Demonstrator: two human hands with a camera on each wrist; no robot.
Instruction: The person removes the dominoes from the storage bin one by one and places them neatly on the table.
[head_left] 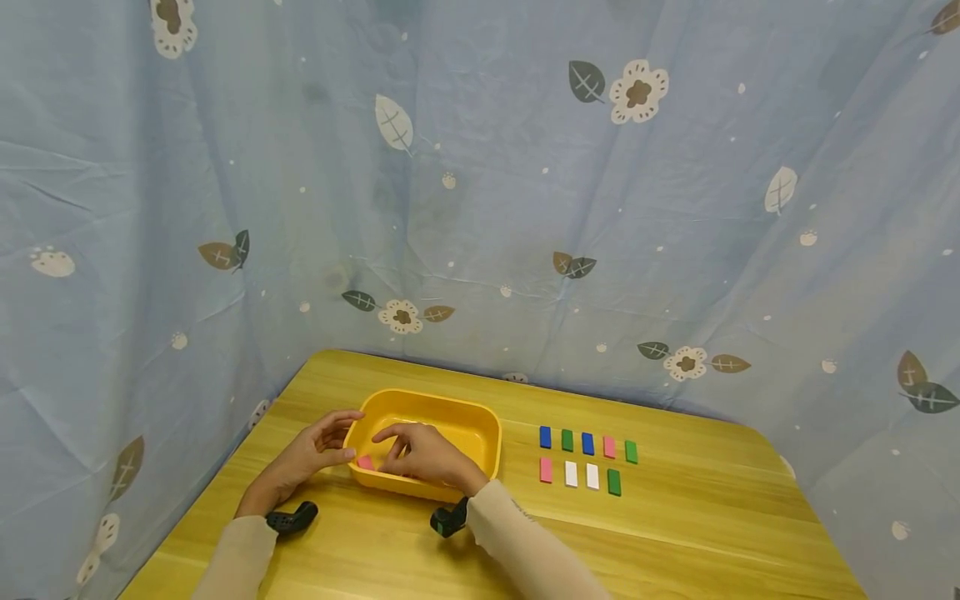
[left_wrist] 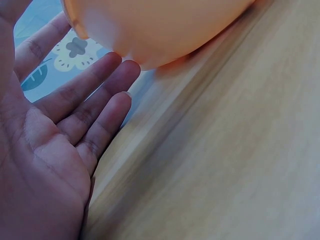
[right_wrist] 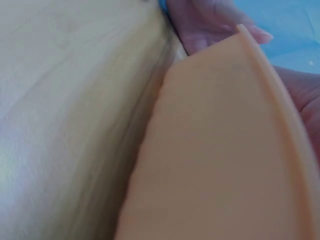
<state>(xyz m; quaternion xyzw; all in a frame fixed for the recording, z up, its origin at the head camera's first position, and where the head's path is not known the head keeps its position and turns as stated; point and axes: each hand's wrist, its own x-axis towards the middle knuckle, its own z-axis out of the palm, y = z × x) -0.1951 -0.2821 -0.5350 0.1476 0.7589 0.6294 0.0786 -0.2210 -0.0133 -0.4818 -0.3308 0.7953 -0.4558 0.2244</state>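
Observation:
A yellow plastic bin stands on the wooden table; in both wrist views its wall looks orange. Against its left end rests my left hand, with thumb and fingers spread and the fingertips at the rim. In the left wrist view those fingers lie nearly straight along the outer wall. My right hand reaches over the near rim into the bin, index finger bent and apart from the thumb. A pink block lies in the bin's near left corner, left of the right hand's fingertips. The right wrist view mostly shows the bin's outer wall.
Right of the bin, small flat blocks lie in two rows: blue, green and pink among the far ones, pink, white and green among the near ones. A patterned curtain hangs behind the table.

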